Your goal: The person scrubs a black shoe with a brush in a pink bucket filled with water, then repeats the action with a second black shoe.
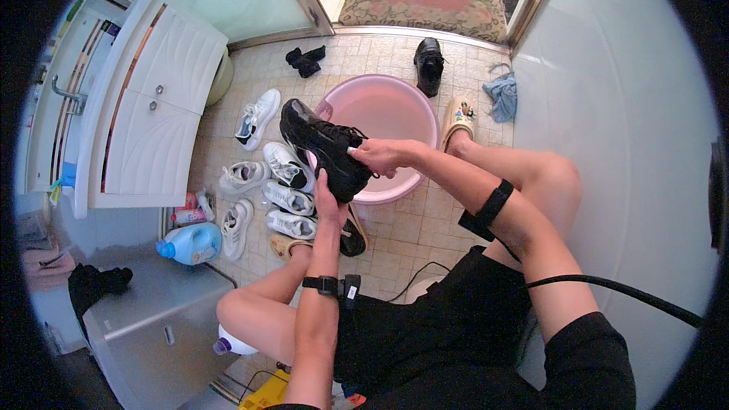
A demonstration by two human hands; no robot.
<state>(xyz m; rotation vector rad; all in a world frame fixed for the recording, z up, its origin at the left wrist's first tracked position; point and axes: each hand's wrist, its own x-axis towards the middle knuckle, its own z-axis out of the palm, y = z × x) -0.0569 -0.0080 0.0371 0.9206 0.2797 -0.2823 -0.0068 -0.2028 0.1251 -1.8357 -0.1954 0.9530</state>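
Basin (427, 118) partly behind held black shoe (320, 135); white sneakers (263, 111) leftward

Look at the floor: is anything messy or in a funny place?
Yes, a bit. A crumpled black cloth lies on the tiles, and a blue-grey cloth is bunched against the right-hand wall. Both look dropped, not neatly folded. I can't see any clear spill around the pink basin.
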